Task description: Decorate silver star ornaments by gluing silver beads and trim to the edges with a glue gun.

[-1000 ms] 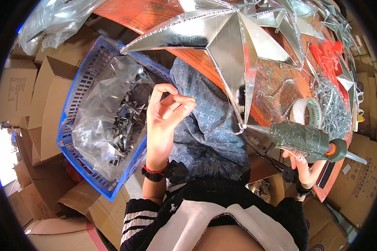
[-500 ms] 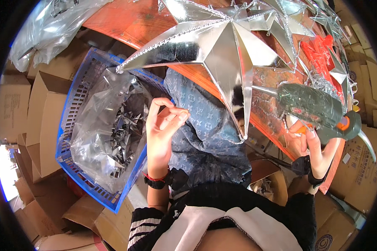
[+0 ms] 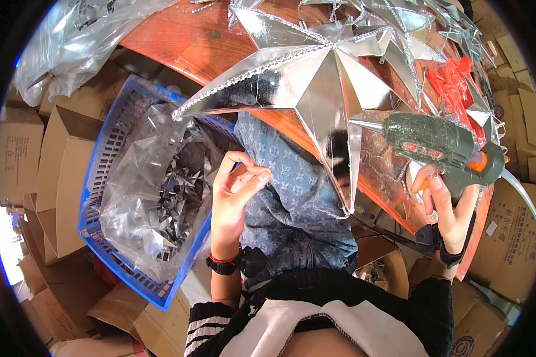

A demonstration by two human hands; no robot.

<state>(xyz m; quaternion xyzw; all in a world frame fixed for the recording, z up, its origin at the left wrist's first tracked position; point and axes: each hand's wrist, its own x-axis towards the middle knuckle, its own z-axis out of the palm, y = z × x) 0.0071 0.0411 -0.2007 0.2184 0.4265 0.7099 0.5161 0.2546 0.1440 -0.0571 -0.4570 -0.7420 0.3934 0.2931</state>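
A large silver foil star [image 3: 315, 83] lies at the table edge, with one point hanging over it toward me. Silver beaded trim [image 3: 250, 74] runs along the ridge of its left point, and a loose end dangles at the lower tip. My right hand [image 3: 449, 208] grips a dark green glue gun [image 3: 429, 140] with an orange trigger; a whitish glue stick curves out of its back. The gun's nozzle is right at the side of the hanging point; whether it touches is unclear. My left hand [image 3: 235, 196] is pinched above my lap, and anything between its fingertips is too small to name.
More silver stars [image 3: 399, 44] and a red plastic bag [image 3: 452, 86] are on the orange-brown table [image 3: 173, 44]. Left of my legs stands a blue plastic basket [image 3: 89, 208] with a clear bag of silver pieces. Cardboard boxes [image 3: 71, 172] surround me.
The glue gun's nozzle has shifted slightly left, closer across the star's hanging point. The star and table sit a little lower in view. My left hand keeps its pinch.
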